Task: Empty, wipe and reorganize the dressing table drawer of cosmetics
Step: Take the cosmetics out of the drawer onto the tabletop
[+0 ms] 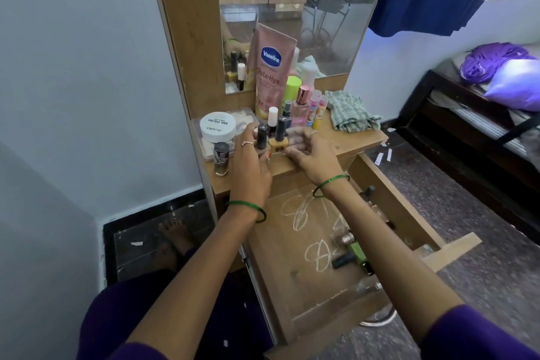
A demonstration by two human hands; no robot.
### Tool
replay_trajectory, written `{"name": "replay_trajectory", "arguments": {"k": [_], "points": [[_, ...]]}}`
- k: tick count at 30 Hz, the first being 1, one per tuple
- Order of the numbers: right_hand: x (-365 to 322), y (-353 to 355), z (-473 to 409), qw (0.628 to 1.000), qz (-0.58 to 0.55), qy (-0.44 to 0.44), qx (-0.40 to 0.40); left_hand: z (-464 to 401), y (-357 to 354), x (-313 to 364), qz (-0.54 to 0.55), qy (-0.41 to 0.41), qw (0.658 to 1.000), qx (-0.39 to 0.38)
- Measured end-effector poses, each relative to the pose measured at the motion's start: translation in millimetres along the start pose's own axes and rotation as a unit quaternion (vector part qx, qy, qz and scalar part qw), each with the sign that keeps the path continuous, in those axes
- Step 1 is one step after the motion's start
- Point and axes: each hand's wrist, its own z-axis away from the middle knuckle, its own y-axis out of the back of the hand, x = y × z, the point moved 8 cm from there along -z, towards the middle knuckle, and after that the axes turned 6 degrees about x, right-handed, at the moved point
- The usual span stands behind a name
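**Bottles gather above the open drawer**

Wooden surface (344, 143) first, drawer (295, 245) below it (some bottles remain inside). We set our left hand (251, 166) and right hand (312, 158) flanking the upright yellow nail polish (278, 142); fingers (298, 140) spread loosely beside it, clamping nothing we can confirm.

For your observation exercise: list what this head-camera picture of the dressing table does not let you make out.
- Right hand: motion-blurred fingers; its grip on the yellow nail polish bottle is unclear.
- Drawer: the right forearm hides part of its right side, including some bottles lying there.
- Lotion tube: small print too small; its base is hidden behind bottles.
- Clear box: a white jar covers most of it.
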Motion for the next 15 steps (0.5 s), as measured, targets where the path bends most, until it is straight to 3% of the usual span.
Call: {"name": "replay_trajectory", "arguments": {"k": [9,15], "points": [[6,80,57,0.998,0.013,0.011,0.056,1,1,-2,0.025,-0.001,1.000,-0.002],[65,150,100,0.972,0.211,-0.050,0.087,5,2,0,0.001,0.009,1.000,0.011]]}}
